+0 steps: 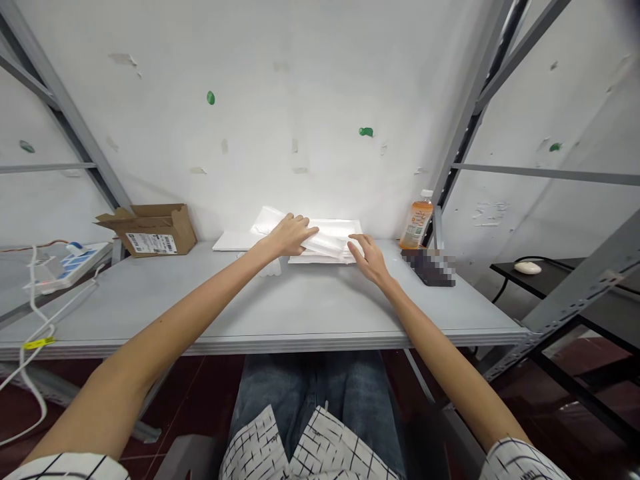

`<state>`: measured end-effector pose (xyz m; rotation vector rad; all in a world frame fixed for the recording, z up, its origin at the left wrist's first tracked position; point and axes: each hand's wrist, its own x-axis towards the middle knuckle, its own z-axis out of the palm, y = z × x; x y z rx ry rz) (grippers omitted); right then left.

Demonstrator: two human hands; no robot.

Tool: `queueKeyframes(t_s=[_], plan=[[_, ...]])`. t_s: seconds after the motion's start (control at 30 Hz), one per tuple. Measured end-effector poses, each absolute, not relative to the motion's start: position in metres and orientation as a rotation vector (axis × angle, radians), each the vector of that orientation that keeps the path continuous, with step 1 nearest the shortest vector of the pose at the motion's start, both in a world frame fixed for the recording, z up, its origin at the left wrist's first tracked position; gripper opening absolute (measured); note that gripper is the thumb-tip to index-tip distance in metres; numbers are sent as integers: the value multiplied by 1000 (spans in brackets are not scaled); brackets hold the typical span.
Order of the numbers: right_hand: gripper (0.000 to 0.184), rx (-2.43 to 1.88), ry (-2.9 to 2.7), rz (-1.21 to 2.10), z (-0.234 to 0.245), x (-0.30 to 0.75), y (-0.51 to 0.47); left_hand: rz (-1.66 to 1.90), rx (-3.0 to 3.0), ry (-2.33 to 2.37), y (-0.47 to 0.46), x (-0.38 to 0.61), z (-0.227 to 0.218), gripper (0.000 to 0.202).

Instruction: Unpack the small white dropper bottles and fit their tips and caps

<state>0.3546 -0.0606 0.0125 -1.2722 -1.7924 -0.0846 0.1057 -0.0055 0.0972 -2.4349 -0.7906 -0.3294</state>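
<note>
My left hand (291,235) is closed over a white, crinkly, thin packet (325,245), either soft plastic or paper; I cannot tell which. One end of it slants up to the left behind the hand. At the packet's right end is my right hand (371,259), its fingers apart and the fingertips beside or just touching the edge. Under and behind the packet lies a white, flat, box-like piece (340,227). Another flat white piece (233,241) rests to the left, partly covered. A small white scrap (271,269) lies below my left wrist.
An open cardboard box (163,233) stands at the back left, and a power strip (80,267) with white cables is farther left. An orange drink bottle (417,220) and a dark flat object (425,267), partly blurred, are on the right. Metal posts frame the grey table (310,307).
</note>
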Motion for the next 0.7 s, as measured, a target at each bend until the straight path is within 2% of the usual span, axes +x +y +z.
queueKeyframes(t_s=[0.27,0.7], plan=[[22,-1414,-2016,29,3,356,-52,-275,-2415,-709,-13,108,103,20],[25,-1510,-2070,74,8,355,-57,-25,-2210,-708,-20,108,111,27]])
